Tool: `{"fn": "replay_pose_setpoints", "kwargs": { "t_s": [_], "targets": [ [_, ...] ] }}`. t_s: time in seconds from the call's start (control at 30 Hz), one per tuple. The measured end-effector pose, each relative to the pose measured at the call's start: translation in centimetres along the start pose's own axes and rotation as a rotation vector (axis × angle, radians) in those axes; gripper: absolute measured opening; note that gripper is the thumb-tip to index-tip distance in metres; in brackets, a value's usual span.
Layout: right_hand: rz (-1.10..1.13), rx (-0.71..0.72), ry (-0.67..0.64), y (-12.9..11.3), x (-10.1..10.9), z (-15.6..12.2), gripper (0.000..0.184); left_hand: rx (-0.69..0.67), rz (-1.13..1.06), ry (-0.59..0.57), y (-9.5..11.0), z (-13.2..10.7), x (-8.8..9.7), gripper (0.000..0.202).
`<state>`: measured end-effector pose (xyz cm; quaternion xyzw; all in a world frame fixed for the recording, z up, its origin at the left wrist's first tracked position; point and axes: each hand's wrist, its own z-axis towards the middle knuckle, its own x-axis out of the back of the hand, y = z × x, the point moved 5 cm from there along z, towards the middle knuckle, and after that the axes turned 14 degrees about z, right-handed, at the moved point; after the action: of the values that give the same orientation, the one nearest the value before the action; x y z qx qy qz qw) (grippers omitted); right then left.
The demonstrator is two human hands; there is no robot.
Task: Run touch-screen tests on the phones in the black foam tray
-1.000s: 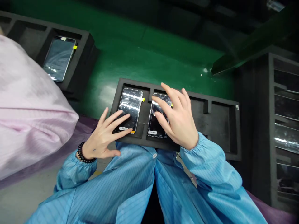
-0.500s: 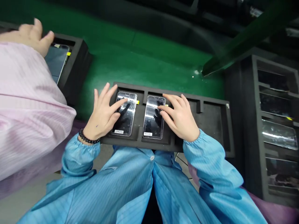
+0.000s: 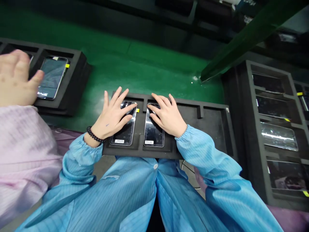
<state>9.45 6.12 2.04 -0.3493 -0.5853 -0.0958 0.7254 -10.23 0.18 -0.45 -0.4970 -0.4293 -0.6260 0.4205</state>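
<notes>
Two phone screens lie side by side in the left slots of a black foam tray (image 3: 190,120) in front of me. My left hand (image 3: 113,114) is spread over the left phone screen (image 3: 125,130), which has a white label and a yellow tab; the index fingertip is by its upper right corner. Over the right phone screen (image 3: 154,133), my right hand (image 3: 167,116) is spread too, with index finger and thumb near its upper part. Whether the fingertips press on the glass I cannot tell. Neither hand grips anything.
At left, a co-worker's hand (image 3: 19,77) hovers by another foam tray (image 3: 74,80) holding a phone screen (image 3: 51,77). On the right stands a black foam tray stack (image 3: 243,129) with several screens in its slots. A green post (image 3: 224,54) rises from the green bench (image 3: 145,71).
My right hand has moved left, further over the right screen. My left index finger has shifted toward its screen's upper right corner. The co-worker's hand has come nearer, off its screen. The view has shifted slightly.
</notes>
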Motion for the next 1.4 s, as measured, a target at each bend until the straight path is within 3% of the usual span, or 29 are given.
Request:
{"fn": "replay_pose_setpoints", "kwargs": {
  "t_s": [0.27,0.5,0.73,0.87,1.0,1.4],
  "targets": [
    [-0.015,0.001,0.016,0.2,0.1,-0.4,0.038,0.07,0.056,-0.04,0.1,-0.3,0.7,0.055],
    [-0.063,-0.095,0.035,2.3,1.3,-2.9,0.04,0.222,0.063,0.004,-1.3,-1.9,2.1,0.061],
    [-0.102,-0.132,0.064,3.0,1.8,-4.1,0.041,0.28,0.13,-0.015,-1.1,-2.2,2.2,0.065],
    [-0.113,-0.142,0.052,2.6,1.7,-4.1,0.041,0.231,0.145,-0.008,-0.4,-2.1,2.0,0.059],
    [-0.1,-0.114,0.059,1.6,1.5,-5.0,0.041,0.21,0.212,-0.054,0.6,-2.7,2.1,0.067],
    [-0.03,-0.095,0.049,-2.0,0.6,-9.0,0.039,0.224,0.232,-0.118,2.7,-7.5,2.2,0.065]
  ]
}}
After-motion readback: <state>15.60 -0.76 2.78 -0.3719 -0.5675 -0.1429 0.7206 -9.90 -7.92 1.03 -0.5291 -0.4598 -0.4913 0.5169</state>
